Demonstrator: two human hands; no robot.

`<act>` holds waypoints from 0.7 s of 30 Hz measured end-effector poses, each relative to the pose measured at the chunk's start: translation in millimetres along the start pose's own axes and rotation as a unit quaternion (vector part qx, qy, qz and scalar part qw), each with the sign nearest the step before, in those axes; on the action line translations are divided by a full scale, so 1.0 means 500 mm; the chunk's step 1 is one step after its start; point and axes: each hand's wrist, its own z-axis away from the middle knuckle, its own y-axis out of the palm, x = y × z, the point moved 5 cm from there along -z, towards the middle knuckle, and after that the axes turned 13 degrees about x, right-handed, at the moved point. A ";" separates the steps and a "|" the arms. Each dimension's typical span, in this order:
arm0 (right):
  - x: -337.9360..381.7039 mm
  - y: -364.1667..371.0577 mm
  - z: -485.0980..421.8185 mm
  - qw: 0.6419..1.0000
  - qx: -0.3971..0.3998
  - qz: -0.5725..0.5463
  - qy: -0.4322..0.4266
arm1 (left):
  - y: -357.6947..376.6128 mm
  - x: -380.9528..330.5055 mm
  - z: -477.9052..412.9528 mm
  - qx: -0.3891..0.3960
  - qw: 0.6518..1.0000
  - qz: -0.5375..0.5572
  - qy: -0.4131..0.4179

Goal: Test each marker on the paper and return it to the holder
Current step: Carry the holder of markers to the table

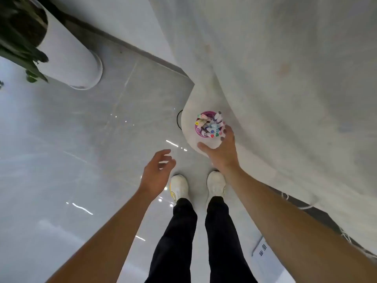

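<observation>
Below, marker holder [197, 129] on pale table [285, 88] corner above glossy floor tiles [91, 150].

Marker-filled pink holder [199, 130], upright

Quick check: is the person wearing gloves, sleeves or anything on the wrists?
No gloves: the left hand and right hand are bare. Forearms too, with no sleeve showing to the picture's edge. No watch, band or ring visible.
</observation>
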 end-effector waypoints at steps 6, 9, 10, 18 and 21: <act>0.019 0.013 -0.069 0.996 -0.059 0.015 -0.069 | 0.011 0.035 -0.040 -0.003 0.998 0.057 -0.037; 0.029 0.021 -0.094 0.992 -0.073 0.047 -0.091 | 0.014 0.055 -0.044 0.001 0.996 0.075 -0.047; 0.031 0.022 -0.100 0.990 -0.080 0.059 -0.102 | 0.014 0.062 -0.041 0.004 0.995 0.078 -0.055; 0.034 0.009 -0.055 0.987 -0.060 0.096 -0.116 | 0.007 0.083 0.053 -0.006 0.990 0.115 -0.079; 0.037 -0.007 0.005 0.989 -0.032 0.087 -0.112 | 0.010 0.070 0.106 -0.018 0.988 0.132 -0.074</act>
